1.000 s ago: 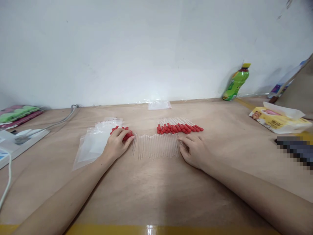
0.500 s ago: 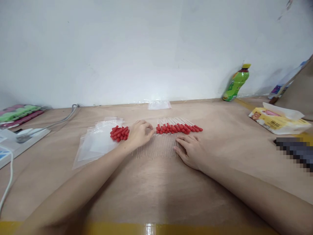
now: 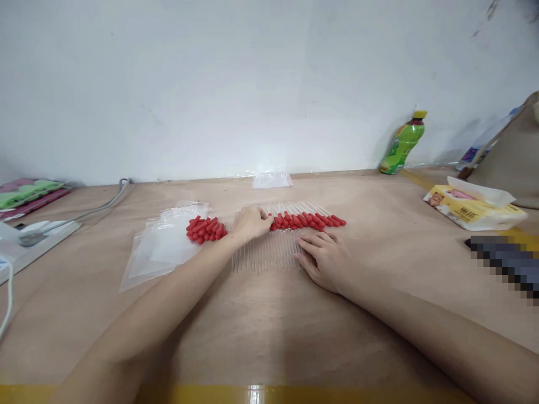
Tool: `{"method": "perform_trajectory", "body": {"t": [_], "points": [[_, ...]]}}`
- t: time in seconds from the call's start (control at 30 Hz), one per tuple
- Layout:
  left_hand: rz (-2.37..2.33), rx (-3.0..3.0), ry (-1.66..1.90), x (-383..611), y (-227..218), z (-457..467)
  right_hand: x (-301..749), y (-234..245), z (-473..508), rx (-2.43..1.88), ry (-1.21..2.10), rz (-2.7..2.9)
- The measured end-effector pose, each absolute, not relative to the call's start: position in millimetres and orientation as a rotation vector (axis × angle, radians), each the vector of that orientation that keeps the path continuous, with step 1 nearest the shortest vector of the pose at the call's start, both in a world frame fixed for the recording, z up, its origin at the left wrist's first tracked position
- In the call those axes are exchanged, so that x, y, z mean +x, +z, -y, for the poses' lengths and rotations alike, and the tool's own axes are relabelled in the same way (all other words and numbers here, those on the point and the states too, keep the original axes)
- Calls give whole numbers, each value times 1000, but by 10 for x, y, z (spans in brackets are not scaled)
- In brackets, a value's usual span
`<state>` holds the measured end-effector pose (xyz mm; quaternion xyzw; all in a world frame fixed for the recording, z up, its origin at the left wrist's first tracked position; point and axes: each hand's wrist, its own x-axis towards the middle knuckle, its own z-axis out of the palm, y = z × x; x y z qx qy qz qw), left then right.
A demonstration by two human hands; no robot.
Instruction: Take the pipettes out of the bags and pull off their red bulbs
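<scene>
A clear plastic comb-like piece (image 3: 265, 252) with many thin prongs lies flat, prongs toward me. Behind it is a row of red-tipped sticks (image 3: 309, 220), their pale stems pointing away. My left hand (image 3: 252, 223) reaches over the comb's far left side, thumb and fingers pinched at the leftmost red tip of the row. My right hand (image 3: 323, 261) rests on the table at the comb's right end, fingers stretched out and thumb apart, fingertips against its edge. Left of my left hand sits a pile of loose red pieces (image 3: 205, 230), partly over clear plastic bags (image 3: 162, 247).
On the right are a tissue pack (image 3: 474, 207), a dark, pixelated object (image 3: 505, 264) and a green bottle (image 3: 403, 143) leaning on the wall. A power strip (image 3: 50, 238) with cables and green packages (image 3: 31, 193) lie left. Another small plastic bag (image 3: 272, 180) lies by the wall.
My left hand has moved slightly right, and its fingers have closed at the left end of the red-tipped row. My right hand stays at the comb's end. The view has shifted slightly.
</scene>
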<state>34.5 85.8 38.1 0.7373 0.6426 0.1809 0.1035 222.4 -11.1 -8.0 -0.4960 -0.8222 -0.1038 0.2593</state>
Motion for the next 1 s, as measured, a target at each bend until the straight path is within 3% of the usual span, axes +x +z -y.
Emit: {"method": "perform_trajectory", "body": {"t": [0.47, 1.0], "points": [[-1865, 2086, 885, 180, 444, -643, 2155, -53, 94, -1388, -207, 2248], [-1498, 2526, 1139, -310, 152, -41, 2227, -92, 4, -1167, -103, 1957]]}}
